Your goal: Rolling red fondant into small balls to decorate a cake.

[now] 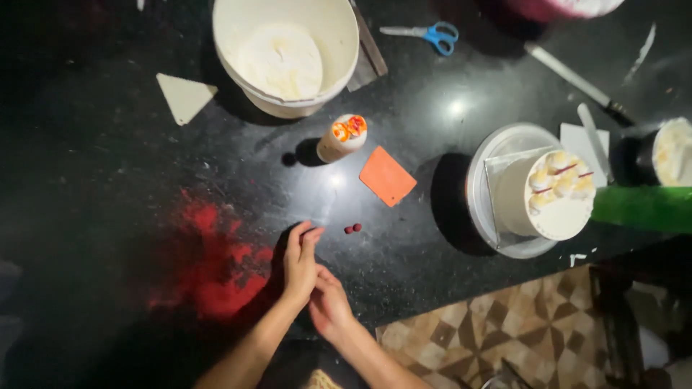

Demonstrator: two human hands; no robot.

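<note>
Low in the frame, slightly left of centre, the person's left hand (299, 261) and right hand (329, 302) press palm to palm over a black counter (108, 180), apparently rolling something small between them; nothing held is visible, so whether they enclose anything cannot be told. Judging from the pose, light, even circular pressure would keep a ball round. Two small red balls (352, 229) lie just right of the left fingertips. The left fingers are straight, pointing up the frame; the right hand cups beneath.
</note>
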